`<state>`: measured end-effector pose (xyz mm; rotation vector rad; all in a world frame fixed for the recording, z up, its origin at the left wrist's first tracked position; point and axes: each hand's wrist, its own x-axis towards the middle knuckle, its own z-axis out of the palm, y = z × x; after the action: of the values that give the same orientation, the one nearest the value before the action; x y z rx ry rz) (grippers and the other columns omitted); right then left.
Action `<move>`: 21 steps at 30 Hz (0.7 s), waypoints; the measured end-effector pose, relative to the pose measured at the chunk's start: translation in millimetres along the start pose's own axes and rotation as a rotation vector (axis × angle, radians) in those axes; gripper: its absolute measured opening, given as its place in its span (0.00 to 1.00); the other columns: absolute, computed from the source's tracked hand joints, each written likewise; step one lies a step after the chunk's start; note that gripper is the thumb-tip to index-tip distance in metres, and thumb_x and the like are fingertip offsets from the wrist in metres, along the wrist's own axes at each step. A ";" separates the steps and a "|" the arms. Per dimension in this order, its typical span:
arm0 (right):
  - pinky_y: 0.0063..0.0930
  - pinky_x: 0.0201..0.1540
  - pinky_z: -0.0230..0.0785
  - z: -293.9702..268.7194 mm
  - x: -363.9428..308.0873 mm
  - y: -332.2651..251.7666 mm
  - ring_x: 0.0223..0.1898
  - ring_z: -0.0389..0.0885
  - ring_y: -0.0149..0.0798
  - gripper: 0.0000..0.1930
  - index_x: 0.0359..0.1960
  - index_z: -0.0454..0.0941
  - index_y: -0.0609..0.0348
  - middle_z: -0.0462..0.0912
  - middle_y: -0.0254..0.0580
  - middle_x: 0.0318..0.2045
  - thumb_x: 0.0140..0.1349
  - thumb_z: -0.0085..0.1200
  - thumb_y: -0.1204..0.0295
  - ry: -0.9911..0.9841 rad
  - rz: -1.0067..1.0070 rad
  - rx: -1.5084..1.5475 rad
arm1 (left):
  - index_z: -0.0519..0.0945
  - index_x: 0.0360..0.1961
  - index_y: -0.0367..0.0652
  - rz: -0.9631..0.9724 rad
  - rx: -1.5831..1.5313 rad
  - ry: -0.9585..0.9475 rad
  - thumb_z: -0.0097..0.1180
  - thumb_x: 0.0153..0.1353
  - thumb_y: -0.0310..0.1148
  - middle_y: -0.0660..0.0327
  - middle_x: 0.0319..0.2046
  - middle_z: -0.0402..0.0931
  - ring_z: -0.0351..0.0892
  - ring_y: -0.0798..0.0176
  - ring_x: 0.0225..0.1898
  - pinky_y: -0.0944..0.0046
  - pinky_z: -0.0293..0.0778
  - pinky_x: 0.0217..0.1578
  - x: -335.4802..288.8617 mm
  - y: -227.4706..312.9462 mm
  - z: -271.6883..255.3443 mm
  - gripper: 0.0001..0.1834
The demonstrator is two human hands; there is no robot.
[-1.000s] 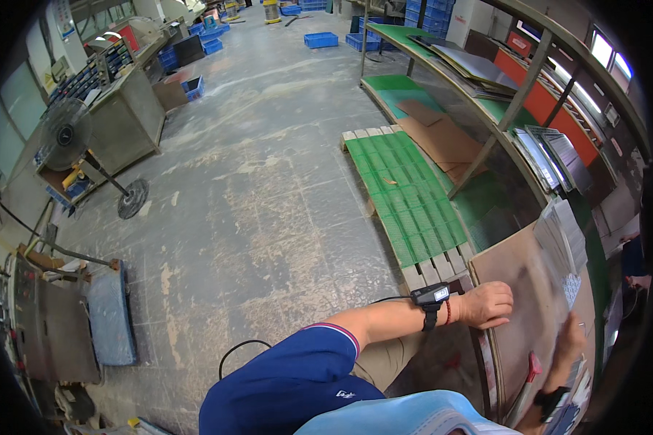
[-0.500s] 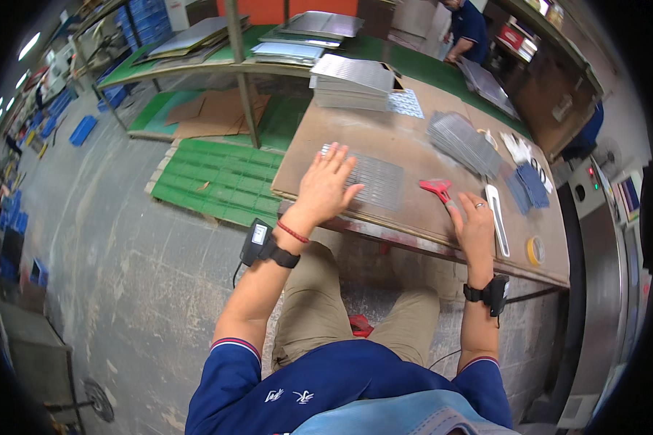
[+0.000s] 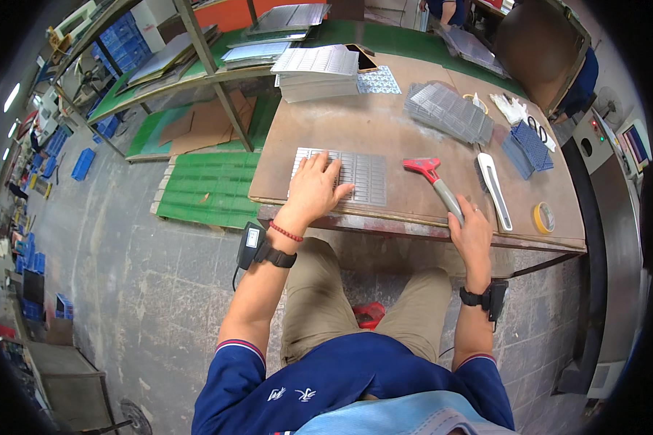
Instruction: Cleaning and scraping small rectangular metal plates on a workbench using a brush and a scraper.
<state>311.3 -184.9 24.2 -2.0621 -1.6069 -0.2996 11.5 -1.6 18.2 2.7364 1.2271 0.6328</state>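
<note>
My left hand [image 3: 313, 187] lies flat on a thin metal sheet [image 3: 364, 177] with rows of small rectangular marks, near the table's front edge. Its fingers are spread and cover the sheet's left part. To the right, my right hand [image 3: 472, 230] is closed around the handle end of a scraper [image 3: 442, 190] with a red head and grey handle. The scraper's head points away from me, to the right of the sheet and apart from it. Just right of that hand lies a long white tool [image 3: 493, 190], perhaps a knife.
On the brown tabletop [image 3: 326, 123] stand a tall stack of sheets [image 3: 318, 72] and a fanned pile of metal sheets [image 3: 450, 112]. At the right are blue pieces [image 3: 530, 147], scissors [image 3: 537, 129], white gloves [image 3: 510, 109] and a yellow tape roll [image 3: 543, 217]. A co-worker [image 3: 442, 9] stands beyond.
My right hand has closed around the scraper's handle, and the scraper has turned slightly. My left hand stays on the sheet, a little farther left on it. The whole view has shifted.
</note>
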 end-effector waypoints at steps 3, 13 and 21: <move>0.43 0.35 0.73 -15.1 -7.0 -9.7 0.33 0.82 0.54 0.19 0.51 0.80 0.54 0.82 0.50 0.33 0.56 0.62 0.69 0.078 -0.011 0.153 | 0.73 0.62 0.49 0.057 0.073 0.182 0.54 0.62 0.58 0.43 0.65 0.65 0.62 0.39 0.67 0.40 0.58 0.65 2.4 -8.6 19.9 0.33; 0.37 0.35 0.76 -54.6 -43.1 -29.9 0.33 0.83 0.49 0.20 0.45 0.83 0.57 0.84 0.46 0.37 0.48 0.68 0.76 0.060 -0.163 0.235 | 0.75 0.60 0.48 -0.102 -0.021 0.086 0.51 0.62 0.61 0.45 0.65 0.66 0.61 0.40 0.67 0.39 0.55 0.66 14.9 13.7 12.3 0.34; 0.34 0.30 0.74 -63.5 -41.7 -46.8 0.28 0.81 0.45 0.21 0.47 0.83 0.55 0.84 0.45 0.39 0.47 0.69 0.76 -0.059 -0.269 0.071 | 0.74 0.62 0.46 -0.092 0.072 0.090 0.53 0.63 0.57 0.45 0.65 0.66 0.62 0.41 0.68 0.38 0.53 0.67 10.7 5.2 23.8 0.34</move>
<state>263.6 -244.4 70.5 -1.8173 -1.9051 -0.2722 31.0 4.9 1.3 2.7167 1.4136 0.7229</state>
